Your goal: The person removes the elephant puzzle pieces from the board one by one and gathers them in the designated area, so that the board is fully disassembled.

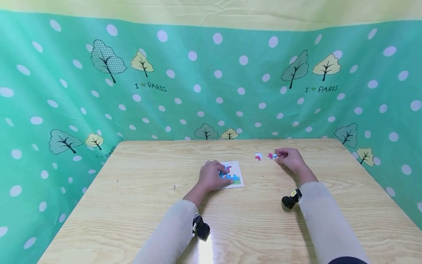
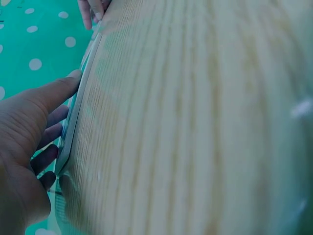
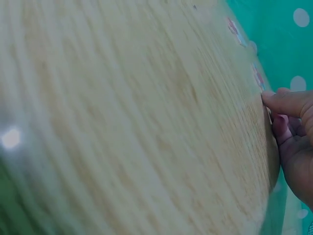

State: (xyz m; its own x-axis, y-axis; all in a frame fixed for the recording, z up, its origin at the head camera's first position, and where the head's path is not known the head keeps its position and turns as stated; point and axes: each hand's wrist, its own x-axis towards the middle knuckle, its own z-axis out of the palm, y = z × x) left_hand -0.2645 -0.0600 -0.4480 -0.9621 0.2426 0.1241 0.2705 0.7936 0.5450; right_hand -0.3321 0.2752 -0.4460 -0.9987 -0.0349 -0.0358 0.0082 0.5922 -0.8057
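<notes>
Sleeves [image 1: 168, 233]: pale, stretched over the wood-grain tabletop [image 1: 132, 209]
Left hand [image 1: 211, 176]: fingers apart, resting on the puzzle board [image 1: 241, 176]
Right hand [image 1: 288, 159]: fingertips at a red-and-blue piece [image 1: 270, 156], honestly can't tell if they're pinching it
Other piece [image 1: 258, 156]: loose, between that one and the board

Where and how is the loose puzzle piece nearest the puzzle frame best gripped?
Probably pinch the loose puzzle piece by opposite edges, from above, on the near side: it lies flat on the table, so its edges offer the hold; another piece and the right hand crowd its right side.
</notes>
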